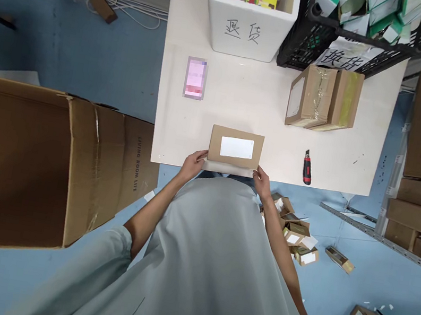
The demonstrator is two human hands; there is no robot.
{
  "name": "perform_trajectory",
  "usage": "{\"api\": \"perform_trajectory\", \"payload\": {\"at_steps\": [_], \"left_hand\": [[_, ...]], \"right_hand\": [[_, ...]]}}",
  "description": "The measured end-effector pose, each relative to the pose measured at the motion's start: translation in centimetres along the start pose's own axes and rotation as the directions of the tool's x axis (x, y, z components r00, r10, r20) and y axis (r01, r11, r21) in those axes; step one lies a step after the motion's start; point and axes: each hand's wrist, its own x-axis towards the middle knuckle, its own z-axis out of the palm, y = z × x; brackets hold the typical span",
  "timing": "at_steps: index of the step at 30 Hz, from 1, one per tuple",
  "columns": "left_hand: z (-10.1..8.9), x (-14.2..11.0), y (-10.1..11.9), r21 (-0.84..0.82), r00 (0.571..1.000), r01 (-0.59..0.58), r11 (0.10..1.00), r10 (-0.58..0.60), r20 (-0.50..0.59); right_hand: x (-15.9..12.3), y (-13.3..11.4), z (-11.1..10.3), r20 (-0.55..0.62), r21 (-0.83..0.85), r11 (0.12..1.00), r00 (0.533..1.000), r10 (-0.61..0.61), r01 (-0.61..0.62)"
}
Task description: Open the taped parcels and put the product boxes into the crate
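A small flat cardboard box (pixel 235 147) with a white label on top lies at the near edge of the white table (pixel 243 104). My left hand (pixel 194 164) grips its near left corner, fingers curled on the box. At the near right corner my right hand (pixel 261 179) holds the box the same way. Both hands are at the table's front edge, close to my body.
A red and black utility knife (pixel 307 168) lies right of the box. Two taped cardboard boxes (pixel 323 98) stand further back, a white bin (pixel 250 13) and a black crate (pixel 357 26) behind. A phone (pixel 195 77) lies to the left. A large open carton (pixel 31 165) stands on the floor at left.
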Motion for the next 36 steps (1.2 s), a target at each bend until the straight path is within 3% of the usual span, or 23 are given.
{"api": "perform_trajectory", "payload": {"at_steps": [4,11,16,23,27,32,36], "left_hand": [[0.5,-0.1,0.3,-0.018,0.997,-0.053,0.998,0.052,-0.056],[-0.1,-0.7,4.1,-0.009,0.954,-0.263,0.965,0.259,-0.149],[-0.4,-0.9,5.6,-0.002,0.943,-0.300,0.954,0.296,-0.154],[0.7,-0.5,4.0,-0.010,0.971,-0.223,0.975,0.221,-0.087],[0.9,-0.8,3.8,0.006,0.972,-0.195,0.981,0.195,-0.130],[0.4,-1.7,4.6,0.066,0.971,-0.188,0.980,0.195,-0.139],[1.3,-3.7,6.7,0.158,0.969,-0.197,0.968,0.217,-0.117]], "right_hand": [[0.0,-0.8,0.1,-0.044,0.024,0.999,0.998,0.046,-0.045],[0.7,-5.2,-2.5,-0.202,0.005,0.992,0.971,-0.124,0.128],[1.1,-7.7,-3.4,-0.255,-0.091,0.985,0.953,-0.164,0.146],[1.1,-6.2,-2.8,-0.190,-0.085,0.994,0.978,-0.085,0.070],[0.7,-5.7,-2.9,-0.226,-0.080,0.994,0.970,-0.091,0.074],[0.7,-5.7,-2.1,-0.265,-0.091,0.990,0.956,-0.127,0.107],[1.0,-5.1,-2.0,-0.297,-0.093,0.990,0.947,-0.126,0.103]]}}
